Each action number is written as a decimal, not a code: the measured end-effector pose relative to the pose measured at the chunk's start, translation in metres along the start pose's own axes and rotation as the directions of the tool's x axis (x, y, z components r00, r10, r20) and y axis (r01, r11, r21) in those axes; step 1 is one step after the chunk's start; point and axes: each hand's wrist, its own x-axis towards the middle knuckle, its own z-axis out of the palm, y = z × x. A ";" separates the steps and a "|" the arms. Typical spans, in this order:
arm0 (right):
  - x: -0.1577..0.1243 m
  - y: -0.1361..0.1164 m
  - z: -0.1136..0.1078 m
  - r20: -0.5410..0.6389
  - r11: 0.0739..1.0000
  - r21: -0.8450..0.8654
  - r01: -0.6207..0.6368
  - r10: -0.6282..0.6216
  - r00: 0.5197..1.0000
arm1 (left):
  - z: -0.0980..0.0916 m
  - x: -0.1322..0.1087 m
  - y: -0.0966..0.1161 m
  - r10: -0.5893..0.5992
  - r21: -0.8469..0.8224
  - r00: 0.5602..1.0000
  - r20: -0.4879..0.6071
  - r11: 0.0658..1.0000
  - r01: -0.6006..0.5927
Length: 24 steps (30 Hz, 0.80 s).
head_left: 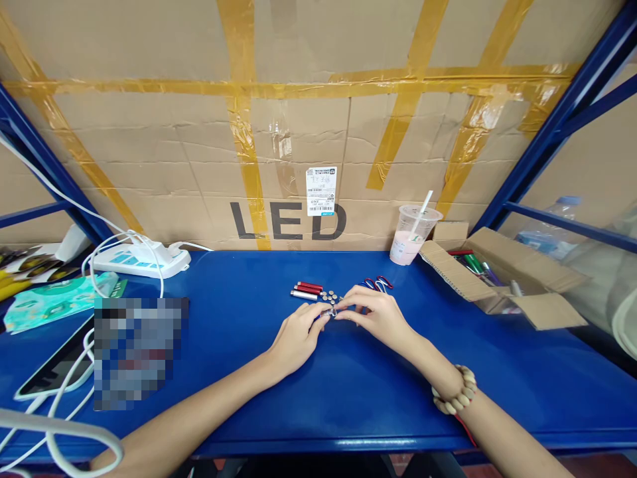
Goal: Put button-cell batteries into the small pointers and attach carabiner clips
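Over the middle of the blue table, my left hand (297, 336) and my right hand (378, 318) meet at their fingertips. Both are closed in a pinch on a small silvery metal piece (333, 312) with a ring-like end; its exact kind is too small to make out. Just beyond the fingers lie several small silvery discs (328, 297) that look like button cells. To their left rest slim red metal tubes (309, 287) and a silver tube (303, 295). Red, blue and silver clip-like pieces (379, 284) lie behind my right hand, partly hidden by it.
A cup with a straw (408, 239) stands at the back right, beside an open cardboard box (490, 302) holding coloured tubes. On the left are a power strip (119, 260), white cables, a phone (57, 362) and a green packet (60, 302). A large cardboard carton (293, 133) backs the table.
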 end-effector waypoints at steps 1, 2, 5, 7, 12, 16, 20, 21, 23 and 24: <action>0.000 0.000 0.000 -0.005 1.000 0.008 0.004 -0.004 1.000 | 0.000 0.000 -0.001 0.013 -0.016 1.000 0.018 1.000 -0.013; 0.000 0.000 0.000 -0.009 1.000 0.018 0.008 -0.008 1.000 | 0.000 0.000 -0.001 0.029 -0.035 0.999 0.042 0.999 -0.027; 0.000 0.001 0.002 -0.014 0.999 0.053 0.012 -0.011 1.000 | -0.002 0.000 -0.003 0.062 -0.089 0.992 0.106 0.995 -0.053; -0.001 0.000 0.003 -0.014 0.997 0.071 0.001 0.000 1.000 | -0.002 0.000 -0.004 0.064 -0.111 0.990 0.127 0.993 -0.050; -0.003 0.000 0.006 0.005 0.995 0.075 -0.067 0.066 0.998 | -0.003 -0.003 -0.004 0.044 -0.142 0.987 0.152 0.990 -0.022; -0.002 0.000 0.008 0.027 0.987 0.054 -0.153 0.152 0.988 | -0.003 -0.003 -0.002 0.034 -0.148 0.988 0.149 0.989 -0.011; -0.001 -0.002 0.009 0.051 0.968 0.053 -0.245 0.243 0.969 | -0.003 -0.002 -0.002 0.023 -0.134 0.992 0.127 0.991 -0.006; -0.001 -0.003 0.009 0.055 0.963 0.057 -0.265 0.262 0.964 | -0.003 -0.002 -0.002 0.022 -0.130 0.992 0.122 0.992 -0.006; -0.001 -0.003 0.009 0.067 0.952 0.067 -0.298 0.294 0.953 | -0.003 -0.002 -0.002 0.024 -0.119 0.994 0.111 0.993 -0.011; -0.001 -0.003 0.009 0.073 0.947 0.074 -0.313 0.308 0.949 | -0.002 -0.002 -0.003 0.027 -0.113 0.994 0.105 0.993 -0.015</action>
